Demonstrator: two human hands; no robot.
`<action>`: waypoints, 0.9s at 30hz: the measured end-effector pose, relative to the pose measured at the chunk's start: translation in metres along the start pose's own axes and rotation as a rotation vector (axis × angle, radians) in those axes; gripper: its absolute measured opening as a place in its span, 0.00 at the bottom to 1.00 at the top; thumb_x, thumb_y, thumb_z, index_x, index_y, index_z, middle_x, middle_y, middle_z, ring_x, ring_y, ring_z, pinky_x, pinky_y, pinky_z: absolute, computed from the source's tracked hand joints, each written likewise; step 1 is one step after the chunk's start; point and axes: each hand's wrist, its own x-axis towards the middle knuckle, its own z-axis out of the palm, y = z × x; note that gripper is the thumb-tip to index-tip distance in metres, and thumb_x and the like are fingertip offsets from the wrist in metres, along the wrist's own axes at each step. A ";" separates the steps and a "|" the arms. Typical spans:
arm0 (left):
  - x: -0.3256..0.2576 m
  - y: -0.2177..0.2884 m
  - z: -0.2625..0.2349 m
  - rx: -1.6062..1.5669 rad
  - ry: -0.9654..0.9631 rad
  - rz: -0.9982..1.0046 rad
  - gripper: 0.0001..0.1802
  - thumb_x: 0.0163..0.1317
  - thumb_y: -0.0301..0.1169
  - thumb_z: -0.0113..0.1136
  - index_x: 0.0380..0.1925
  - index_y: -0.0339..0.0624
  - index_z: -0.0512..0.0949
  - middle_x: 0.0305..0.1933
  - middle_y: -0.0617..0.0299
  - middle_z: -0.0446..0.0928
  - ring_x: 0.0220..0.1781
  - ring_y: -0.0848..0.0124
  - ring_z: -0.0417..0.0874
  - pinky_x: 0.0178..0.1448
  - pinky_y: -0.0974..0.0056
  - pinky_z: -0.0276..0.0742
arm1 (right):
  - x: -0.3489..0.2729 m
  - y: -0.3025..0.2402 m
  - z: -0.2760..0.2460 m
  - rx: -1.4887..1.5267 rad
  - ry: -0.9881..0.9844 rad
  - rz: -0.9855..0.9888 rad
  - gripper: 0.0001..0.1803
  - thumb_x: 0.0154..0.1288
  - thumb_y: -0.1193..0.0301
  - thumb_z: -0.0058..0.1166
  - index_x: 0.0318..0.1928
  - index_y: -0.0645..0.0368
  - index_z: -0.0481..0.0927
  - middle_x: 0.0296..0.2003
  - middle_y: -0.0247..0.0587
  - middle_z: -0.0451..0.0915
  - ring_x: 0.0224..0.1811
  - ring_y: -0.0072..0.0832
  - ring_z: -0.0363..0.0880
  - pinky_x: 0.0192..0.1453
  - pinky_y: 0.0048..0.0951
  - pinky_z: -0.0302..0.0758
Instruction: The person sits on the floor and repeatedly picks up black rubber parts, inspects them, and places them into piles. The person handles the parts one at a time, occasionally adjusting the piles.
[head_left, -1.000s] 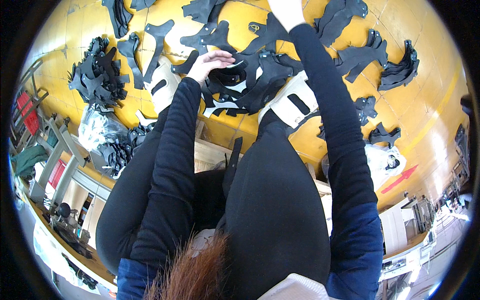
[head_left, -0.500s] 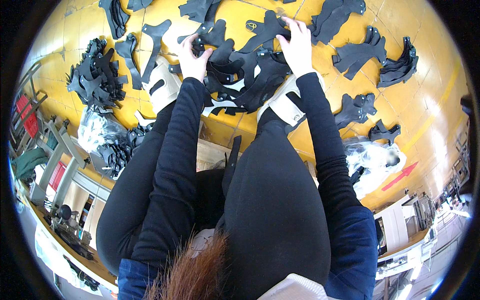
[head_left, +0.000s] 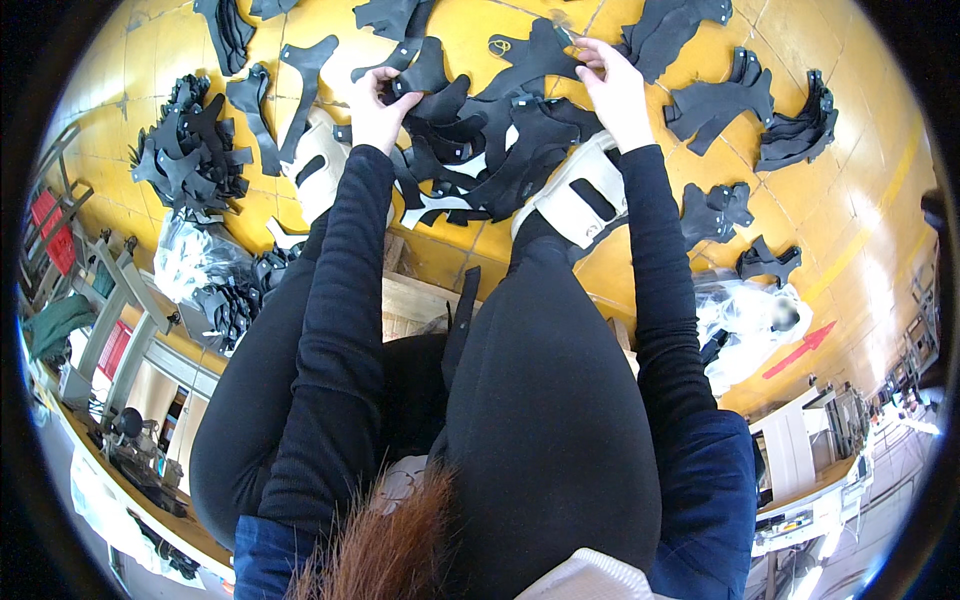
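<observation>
1. Gripping the central heap [head_left: 480, 150] of black cut pieces, the left hand [head_left: 375, 110] has its fingers curled on one dark piece [head_left: 420, 75] at the heap's left edge.
2. Over the heap's upper right, the right hand [head_left: 615, 85] pinches a black piece [head_left: 535, 60] by its tip, apparently to separate a single layer.
3. Both pale shoes [head_left: 580, 195] bracket the heap, which lies directly ahead of the seated person, within easy reach.
4. Left of the heap sits a stacked bundle [head_left: 190, 155]; right of it, small sorted groups [head_left: 745, 100] lie apart on the yellow floor [head_left: 860, 230].
5. Bare floor shows between the right groups; the heap's left side is tighter.
</observation>
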 end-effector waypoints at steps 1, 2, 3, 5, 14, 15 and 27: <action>-0.001 -0.002 0.001 -0.215 -0.026 -0.032 0.25 0.50 0.25 0.69 0.50 0.42 0.74 0.48 0.58 0.75 0.49 0.68 0.77 0.56 0.64 0.72 | 0.000 -0.001 0.001 -0.027 0.002 -0.032 0.22 0.57 0.80 0.57 0.54 0.54 0.78 0.39 0.38 0.81 0.42 0.27 0.79 0.47 0.25 0.75; -0.001 -0.005 0.000 -0.431 -0.052 -0.064 0.25 0.51 0.24 0.68 0.51 0.43 0.73 0.49 0.59 0.75 0.49 0.69 0.77 0.56 0.66 0.72 | -0.001 -0.003 0.002 -0.054 0.004 -0.065 0.21 0.56 0.79 0.58 0.53 0.54 0.79 0.39 0.38 0.82 0.42 0.27 0.78 0.48 0.26 0.75; -0.002 0.001 0.001 -0.503 -0.062 -0.093 0.25 0.51 0.23 0.67 0.51 0.43 0.72 0.50 0.59 0.75 0.49 0.70 0.77 0.56 0.66 0.72 | -0.001 -0.002 0.002 -0.086 0.011 -0.092 0.21 0.56 0.79 0.58 0.52 0.54 0.79 0.40 0.38 0.82 0.42 0.28 0.78 0.48 0.26 0.75; -0.005 0.018 0.002 -0.646 -0.083 -0.152 0.26 0.52 0.21 0.67 0.52 0.43 0.71 0.52 0.59 0.75 0.49 0.71 0.77 0.54 0.67 0.73 | -0.002 -0.002 0.003 -0.150 0.057 -0.145 0.19 0.57 0.77 0.58 0.51 0.54 0.80 0.41 0.39 0.81 0.43 0.30 0.78 0.50 0.28 0.74; -0.003 0.021 0.002 -0.778 0.028 -0.391 0.23 0.58 0.25 0.66 0.54 0.43 0.75 0.46 0.61 0.78 0.46 0.74 0.78 0.54 0.69 0.72 | 0.020 -0.035 0.057 -0.433 0.053 -0.414 0.09 0.60 0.66 0.59 0.40 0.54 0.80 0.37 0.35 0.78 0.43 0.36 0.76 0.50 0.36 0.72; -0.003 0.023 0.001 -0.783 0.006 -0.406 0.21 0.58 0.26 0.66 0.53 0.44 0.77 0.46 0.62 0.78 0.46 0.74 0.78 0.54 0.69 0.72 | 0.024 -0.035 0.061 -0.482 0.063 -0.424 0.09 0.60 0.66 0.59 0.38 0.54 0.80 0.36 0.35 0.77 0.43 0.36 0.76 0.50 0.35 0.72; 0.004 0.012 -0.016 -0.625 0.062 -0.421 0.15 0.66 0.32 0.57 0.52 0.45 0.78 0.46 0.65 0.79 0.46 0.75 0.80 0.53 0.68 0.73 | -0.007 -0.029 -0.026 -0.344 -0.071 -0.324 0.06 0.55 0.70 0.59 0.32 0.58 0.78 0.33 0.39 0.77 0.40 0.40 0.77 0.47 0.36 0.72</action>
